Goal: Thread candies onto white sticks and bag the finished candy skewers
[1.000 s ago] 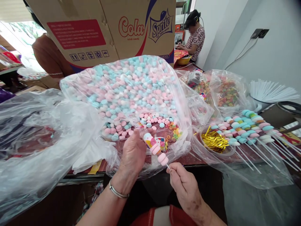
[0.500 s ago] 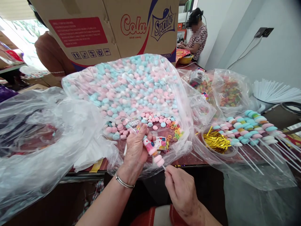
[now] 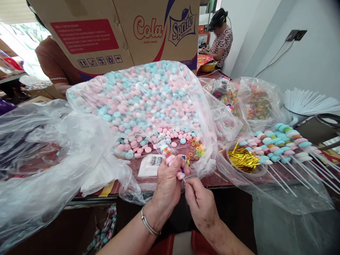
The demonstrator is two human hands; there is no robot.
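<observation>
Both forearms came in from below, bracelet (image 3: 148, 222) on the left wrist, hands at the near edge of the counter (image 3: 212, 181). Room to move lay along that edge between the right hand (image 3: 200, 200) and the tub of gold ties (image 3: 243, 158); on the left, crumpled clear plastic (image 3: 92, 138) spilled over the edge. Candy stick (image 3: 167, 150) sat tilted in the hands, candies running up past the left hand (image 3: 170, 179), bare white end pointing down to the right hand. Left fingers wrapped around the lower candies; right fingers pinched the stick just below, hands nearly touching. White packet (image 3: 148, 166) lay just left of the left hand, gummy rings (image 3: 196, 150) just beyond the hands, to the right. Other candy sticks (image 3: 281, 143) lay bunched right of the tub. Farther, big clear bag of pink, blue and white candies (image 3: 148, 95), bag of gummies (image 3: 255, 102) to its right, fanned white sticks (image 3: 309, 102) far right. Behind stood the carton (image 3: 127, 39); a co-worker (image 3: 221, 42) sat beyond.
</observation>
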